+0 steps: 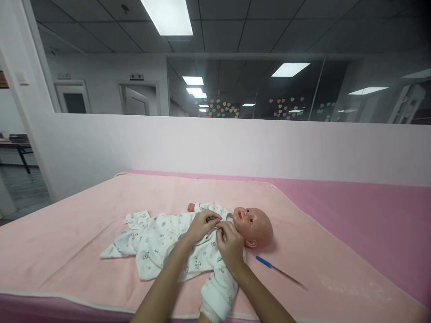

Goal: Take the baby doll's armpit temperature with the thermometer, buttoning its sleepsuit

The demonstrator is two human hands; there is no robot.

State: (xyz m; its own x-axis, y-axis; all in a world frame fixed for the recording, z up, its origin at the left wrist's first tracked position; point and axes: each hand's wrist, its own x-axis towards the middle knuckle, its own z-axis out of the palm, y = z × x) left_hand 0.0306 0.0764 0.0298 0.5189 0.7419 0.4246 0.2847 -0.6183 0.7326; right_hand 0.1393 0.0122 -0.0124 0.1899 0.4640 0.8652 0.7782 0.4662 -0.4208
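Centre frame: your left hand and right hand both pinch the collar of the white printed cotton romper on the bald plastic baby doll, lying on the pale pink blanket; fingertips hide the fastening; a blue pen lies just right

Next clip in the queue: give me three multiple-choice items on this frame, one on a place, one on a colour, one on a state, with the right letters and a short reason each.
1. Where does the pen lie? A) on the doll's chest B) on the blanket beside the doll's head C) on the floor
2. What colour is the blanket? A) green B) grey C) pale pink
3. How are the hands? A) both at the garment's collar B) both raised off C) one holds the pen

Answers: 1 B, the pen rests on the blanket near the doll. 2 C, the blanket is pale pink. 3 A, left hand and right hand pinch the white printed romper at the neck.
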